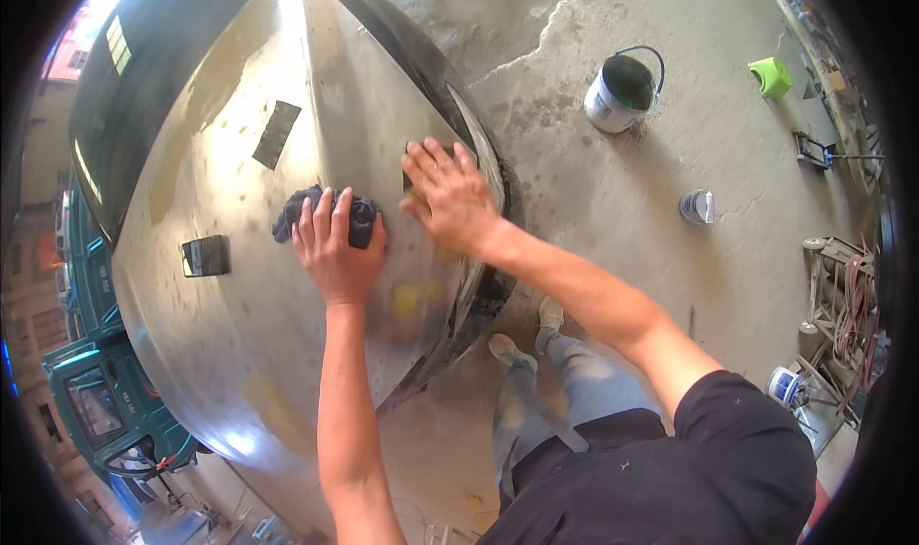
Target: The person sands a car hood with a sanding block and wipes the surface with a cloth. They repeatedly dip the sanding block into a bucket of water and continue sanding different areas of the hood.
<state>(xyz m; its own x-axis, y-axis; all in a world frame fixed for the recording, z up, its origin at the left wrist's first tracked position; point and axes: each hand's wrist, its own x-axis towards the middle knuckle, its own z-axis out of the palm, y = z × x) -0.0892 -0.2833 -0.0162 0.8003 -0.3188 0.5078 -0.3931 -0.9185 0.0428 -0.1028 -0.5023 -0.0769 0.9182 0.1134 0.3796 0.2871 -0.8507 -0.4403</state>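
The silvery, patchy car hood (239,325) spreads out before me, bare and blotched with yellowish areas. My left hand (340,248) is closed over a bunched dark blue cloth (362,222) pressed on the hood. Near the hood's right edge, by the headlight, my right hand (448,196) presses a dark piece of sandpaper (408,178) to the surface, its fingers covering most of it. Farther up lies a loose dark strip of sandpaper (277,135). A small black block-shaped thing (205,256) rests to the left of the cloth.
On the concrete floor to the right stand a white bucket (613,105) with dark contents and a smaller can (698,206). A green stool (770,77) and a wheeled metal frame (833,296) are farther right. A teal truck (105,401) is at the left.
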